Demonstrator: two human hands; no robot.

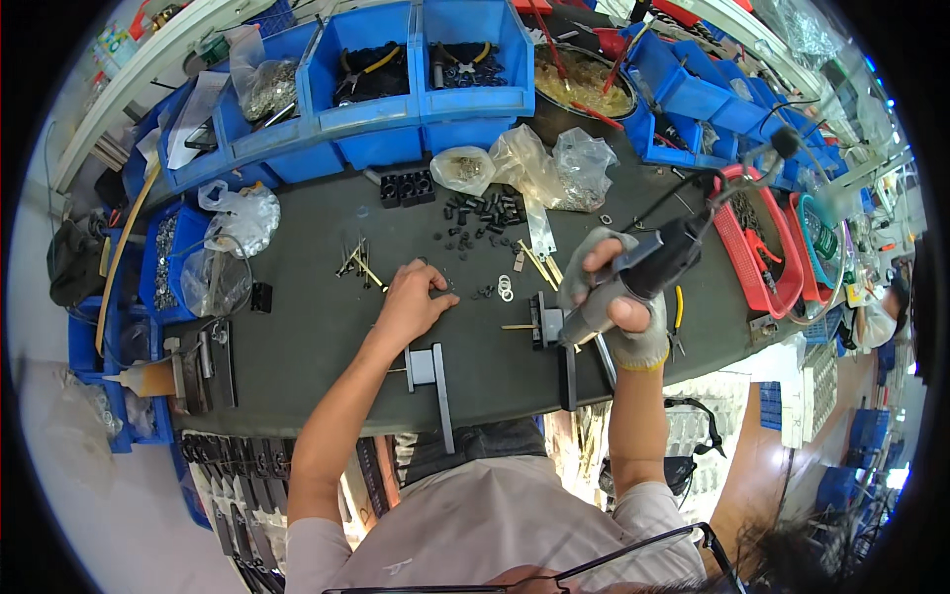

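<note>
My right hand, in a pale fingertip-less glove, is wrapped round a black and grey corded power screwdriver. The tool slants down to the left, its lower end close to a dark block assembly with a thin brass rod and a long black bar. My bare left hand is low over the mat, thumb and forefinger curled together; whatever they pinch is too small to make out. Below that hand lies a second assembly, a grey block on a dark bar. Small black parts and white rings lie between the hands.
Blue bins line the back, two holding yellow-handled pliers. Plastic bags, a black holed block and brass rods lie on the dark mat. Yellow-handled pliers and a red basket are at right; a glue bottle is left.
</note>
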